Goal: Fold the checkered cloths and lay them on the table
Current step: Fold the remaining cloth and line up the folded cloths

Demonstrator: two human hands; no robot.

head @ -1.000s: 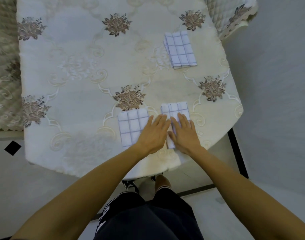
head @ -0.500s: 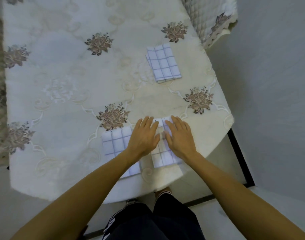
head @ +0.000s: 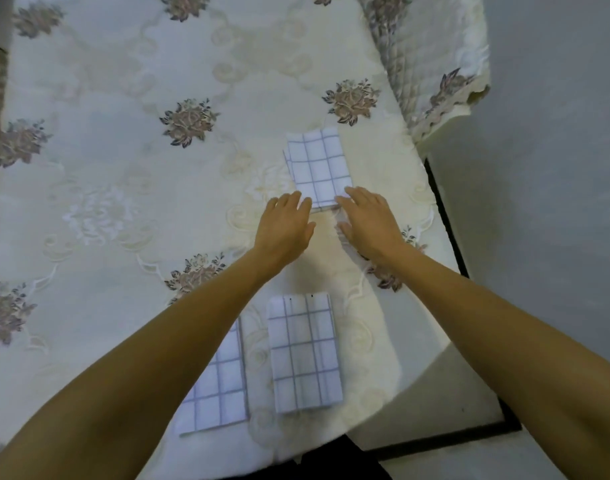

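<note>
Your far checkered cloth [head: 316,168] lies folded into a small rectangle on the table [head: 106,161], right of the middle, just beyond both of your hands. Its near edge sits between your fingertips: your left hand [head: 285,230] comes up at its near-left corner and your right hand [head: 368,226] at its near-right corner. The right fingers [head: 352,199] overlap that corner. Whether either hand actually presses on the fabric cannot be told from this view.

Both hands are palm down, with fingers loosely spread and nearly straight. They hold nothing and are set close together with a narrow gap of tablecloth between them. Both forearms are stretched well forward from the near edge of the table, converging toward the cloth.

Two more folded checkered cloths lie close to you, well apart from the far one. The middle cloth [head: 304,355] lies flat between your forearms in plain view, with two tiny dark specks on its far edge, too small to make out. The left cloth [head: 220,386] lies just beside it, not touching, and your left forearm hides much of it.

The table wears a cream tablecloth with brown flower motifs. A quilted cover [head: 431,64] lies past its far right corner.
</note>
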